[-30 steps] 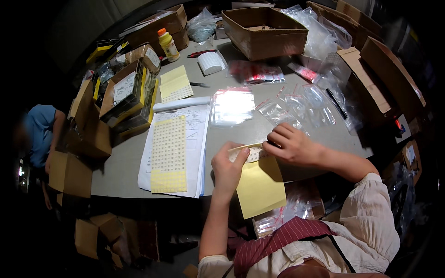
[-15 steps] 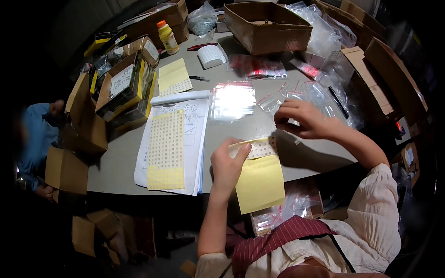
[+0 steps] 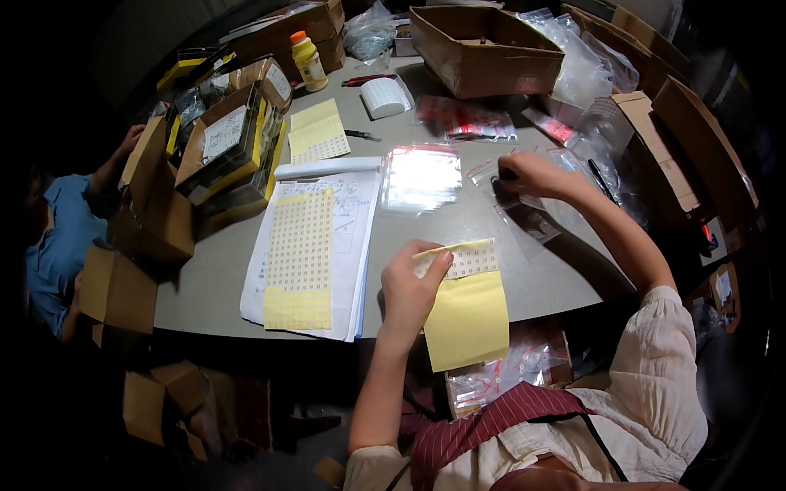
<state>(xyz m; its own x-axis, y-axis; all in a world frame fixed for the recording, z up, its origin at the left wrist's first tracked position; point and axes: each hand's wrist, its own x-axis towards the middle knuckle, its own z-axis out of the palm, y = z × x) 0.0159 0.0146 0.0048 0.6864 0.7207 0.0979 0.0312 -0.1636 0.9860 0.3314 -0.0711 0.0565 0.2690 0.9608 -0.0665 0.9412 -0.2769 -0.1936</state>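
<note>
2 hands of mine are well apart over the grey surface (image 3: 213, 286). My left hand (image 3: 408, 284) pinches narrowly, thumb on top, the left side of a yellow label sheet (image 3: 467, 323), whose far end shows a white strip of small labels (image 3: 475, 260). That sheet is in front of me, its lower part hanging past the near edge, above more bags (image 3: 503, 378) in a box. My right hand (image 3: 534, 175) is farther out, fingers curled close together at the loose clear bags (image 3: 528, 222); I cannot tell whether it holds anything, as the fingertips are in shade.

A flat, shiny stack of bags (image 3: 422, 180) lies left of the loose bags, beyond my left hand, and a 2nd label sheet (image 3: 299, 254) lies on the papers (image 3: 350, 217).

I see a few risks. The loose bags overlap and look slippery, so 2 could cling together or slide away under a light push. My arm's shadow falls near them, so an edge could be misjudged. If my left thumb slides, it could rub or crease the labels under it; if it loosens, the sheet could drop off the edge
</note>
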